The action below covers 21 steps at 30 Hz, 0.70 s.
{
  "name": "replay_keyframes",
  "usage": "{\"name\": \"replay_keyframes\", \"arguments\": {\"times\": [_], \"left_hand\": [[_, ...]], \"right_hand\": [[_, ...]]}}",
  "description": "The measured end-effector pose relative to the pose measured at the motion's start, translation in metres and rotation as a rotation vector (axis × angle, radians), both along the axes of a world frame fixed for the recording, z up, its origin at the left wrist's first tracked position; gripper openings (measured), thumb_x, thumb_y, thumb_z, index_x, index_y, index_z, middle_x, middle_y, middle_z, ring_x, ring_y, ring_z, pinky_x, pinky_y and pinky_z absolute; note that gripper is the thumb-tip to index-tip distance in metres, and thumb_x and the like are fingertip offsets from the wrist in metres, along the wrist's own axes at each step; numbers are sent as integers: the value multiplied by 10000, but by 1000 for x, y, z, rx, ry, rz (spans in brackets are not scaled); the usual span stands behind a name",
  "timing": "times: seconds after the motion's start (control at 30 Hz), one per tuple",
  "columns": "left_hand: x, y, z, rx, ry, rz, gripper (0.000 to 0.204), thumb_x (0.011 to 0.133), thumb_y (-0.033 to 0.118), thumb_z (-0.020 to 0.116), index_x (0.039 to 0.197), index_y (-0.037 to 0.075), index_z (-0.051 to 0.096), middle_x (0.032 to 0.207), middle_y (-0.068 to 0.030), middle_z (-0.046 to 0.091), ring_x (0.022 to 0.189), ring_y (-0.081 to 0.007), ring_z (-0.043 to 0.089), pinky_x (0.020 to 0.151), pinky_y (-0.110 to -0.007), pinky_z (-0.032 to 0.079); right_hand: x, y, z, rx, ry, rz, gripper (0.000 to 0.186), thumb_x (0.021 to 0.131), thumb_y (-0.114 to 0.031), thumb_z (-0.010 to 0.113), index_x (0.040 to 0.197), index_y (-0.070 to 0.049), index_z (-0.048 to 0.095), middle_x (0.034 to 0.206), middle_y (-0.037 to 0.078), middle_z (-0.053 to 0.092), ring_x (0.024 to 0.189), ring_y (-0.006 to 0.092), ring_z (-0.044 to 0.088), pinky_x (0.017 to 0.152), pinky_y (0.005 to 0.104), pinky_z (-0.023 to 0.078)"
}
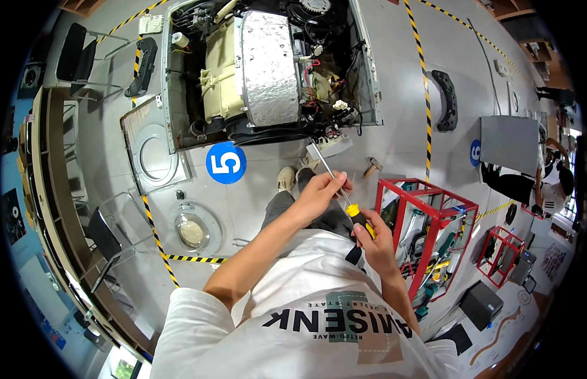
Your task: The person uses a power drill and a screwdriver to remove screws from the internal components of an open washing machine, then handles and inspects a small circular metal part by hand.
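A screwdriver (pixel 353 210) with a yellow and black handle and a long metal shaft is held in front of my body. My right hand (pixel 377 239) is closed round its handle. Higher up, my left hand (pixel 320 194) has its fingers pinched at the shaft. The shaft's far end points up and left, toward the lower edge of an opened washing machine (pixel 368 82). Inside the machine show a cream tub (pixel 221 72), a silvery curved drum cover (pixel 268 69) and loose wires. Whether the screwdriver's tip touches anything I cannot tell.
On the floor at left lie a front panel (pixel 137 158) with a round opening and a round glass door (pixel 211 230). A hammer (pixel 372 167) lies right of my feet. A red-framed tool cart (pixel 407 243) stands at my right. Another person (pixel 527 186) works far right.
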<state>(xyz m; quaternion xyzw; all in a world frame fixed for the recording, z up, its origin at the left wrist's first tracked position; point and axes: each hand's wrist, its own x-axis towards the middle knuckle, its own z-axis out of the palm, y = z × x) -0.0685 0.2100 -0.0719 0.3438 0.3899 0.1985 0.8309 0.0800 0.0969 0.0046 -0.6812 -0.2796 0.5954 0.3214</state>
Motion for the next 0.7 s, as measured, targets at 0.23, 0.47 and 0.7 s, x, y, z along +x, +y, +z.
{"name": "replay_keyframes", "arguments": {"times": [0.23,0.47,0.7], "left_hand": [[9,55,-22,-1,139,18,419,1009,368,419,965,26,657,885,-20,649,788,-93,529,755,-248,431],[-39,111,-36,72,298,246,356,1011,312,444,957,6,618,869,-62,650,763,-113,564,721,-246,438],[-63,140,-41,-96,281,199,304,996,293,488,958,17,613,869,-52,642,768,-109,556,718,-246,435]], "right_hand": [[20,67,5,167,-262,151,398,853,-76,637,1222,11,512,986,162,638,864,219,630,758,292,488],[4,128,11,198,-505,207,383,834,-95,654,1184,7,537,941,219,633,835,377,629,721,392,499],[-23,123,6,179,-533,62,405,801,-100,686,1183,-57,556,998,171,636,851,360,634,727,390,509]]}}
